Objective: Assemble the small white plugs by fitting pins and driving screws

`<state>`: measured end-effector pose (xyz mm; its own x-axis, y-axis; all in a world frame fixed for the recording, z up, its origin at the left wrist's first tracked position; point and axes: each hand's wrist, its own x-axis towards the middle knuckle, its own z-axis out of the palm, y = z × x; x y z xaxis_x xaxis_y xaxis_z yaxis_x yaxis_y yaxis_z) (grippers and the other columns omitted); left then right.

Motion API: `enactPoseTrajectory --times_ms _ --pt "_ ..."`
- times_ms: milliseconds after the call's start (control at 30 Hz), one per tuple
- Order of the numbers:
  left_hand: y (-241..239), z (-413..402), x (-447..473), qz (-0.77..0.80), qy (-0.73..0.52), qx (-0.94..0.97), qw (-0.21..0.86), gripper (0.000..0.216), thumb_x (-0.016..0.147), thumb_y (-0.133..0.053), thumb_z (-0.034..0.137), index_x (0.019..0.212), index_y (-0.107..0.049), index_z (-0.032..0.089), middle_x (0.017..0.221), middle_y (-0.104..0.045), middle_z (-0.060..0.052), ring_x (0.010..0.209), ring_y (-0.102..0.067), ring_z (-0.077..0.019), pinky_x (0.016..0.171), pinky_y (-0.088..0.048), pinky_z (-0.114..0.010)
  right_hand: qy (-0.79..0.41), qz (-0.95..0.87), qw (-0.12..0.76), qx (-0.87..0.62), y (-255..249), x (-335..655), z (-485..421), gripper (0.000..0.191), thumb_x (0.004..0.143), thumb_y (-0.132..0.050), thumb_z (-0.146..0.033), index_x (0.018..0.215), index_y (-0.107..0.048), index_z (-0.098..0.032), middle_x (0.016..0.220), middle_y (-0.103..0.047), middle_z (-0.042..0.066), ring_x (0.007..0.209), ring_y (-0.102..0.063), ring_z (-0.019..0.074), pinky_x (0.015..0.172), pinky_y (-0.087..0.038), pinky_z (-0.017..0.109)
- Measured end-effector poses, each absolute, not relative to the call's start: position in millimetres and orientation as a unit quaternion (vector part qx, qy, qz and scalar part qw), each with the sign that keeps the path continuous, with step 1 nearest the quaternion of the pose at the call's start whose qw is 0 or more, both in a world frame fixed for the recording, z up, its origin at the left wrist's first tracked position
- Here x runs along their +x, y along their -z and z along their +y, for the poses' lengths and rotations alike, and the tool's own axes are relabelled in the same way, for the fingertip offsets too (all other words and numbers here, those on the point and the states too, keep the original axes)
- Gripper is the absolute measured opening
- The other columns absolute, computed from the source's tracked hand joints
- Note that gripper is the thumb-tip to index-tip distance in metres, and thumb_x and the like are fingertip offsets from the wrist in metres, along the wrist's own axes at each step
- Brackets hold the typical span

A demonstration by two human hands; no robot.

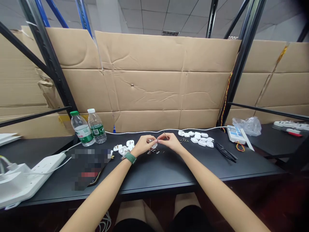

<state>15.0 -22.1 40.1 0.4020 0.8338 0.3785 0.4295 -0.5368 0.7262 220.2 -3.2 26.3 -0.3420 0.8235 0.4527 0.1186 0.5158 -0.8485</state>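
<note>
My left hand point(143, 145), with a green watch band on the wrist, has its fingers closed round a small white plastic plug part point(154, 146). Close against it, my right hand point(170, 140) is pinched, with a thin dark rod point(165, 135) rising between its fingers; its kind is too small to tell. The fingertips of both hands meet over the plug part. Small dark metal pieces point(154, 151) lie on the table just below. White plug parts with metal bits point(124, 150) are piled left of my left hand. Several white covers point(202, 143) lie to the right.
On the black table point(159, 175) stand two water bottles point(83, 132) at the back left. A white power strip point(36, 175) and a partly blurred dark flat item point(89, 167) lie left. Black tweezers point(225, 152) and a white device point(236, 134) lie right. Cardboard point(149, 90) walls the back.
</note>
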Motion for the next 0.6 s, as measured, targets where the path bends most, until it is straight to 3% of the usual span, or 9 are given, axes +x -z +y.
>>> enactPoseTrajectory --times_ms 67,233,600 --pt "-40.6 -22.3 15.1 0.397 -0.376 0.793 0.271 0.043 0.087 -0.061 0.056 0.084 -0.073 0.015 0.08 -0.066 -0.004 0.059 -0.061 -0.0122 0.052 -0.053 -0.022 -0.391 -0.717 0.475 -0.329 -26.3 220.4 -3.4 0.038 0.069 -0.082 -0.05 0.086 -0.075 -0.017 0.082 -0.072 0.005 0.071 -0.061 0.016 0.06 -0.044 0.026" --pt "-42.3 -23.0 16.4 0.385 -0.375 0.807 0.245 0.042 0.088 -0.061 0.055 0.082 -0.074 0.016 0.083 -0.068 -0.006 0.067 -0.062 -0.0145 0.059 -0.055 -0.024 -0.489 -0.667 0.448 -0.339 -24.3 223.8 -3.5 0.043 0.064 -0.084 -0.051 0.09 -0.073 -0.018 0.079 -0.069 0.003 0.054 -0.046 0.0087 0.044 -0.028 0.021" --pt "-43.7 -25.1 16.5 0.366 -0.359 0.844 0.157 0.038 0.091 -0.058 0.051 0.083 -0.077 0.019 0.083 -0.069 -0.006 0.075 -0.061 -0.0165 0.066 -0.048 -0.024 -0.504 -0.664 0.443 -0.33 -23.1 226.3 -1.3 0.035 0.061 -0.084 -0.043 0.083 -0.072 -0.019 0.082 -0.068 0.002 0.056 -0.044 0.0084 0.045 -0.026 0.02"
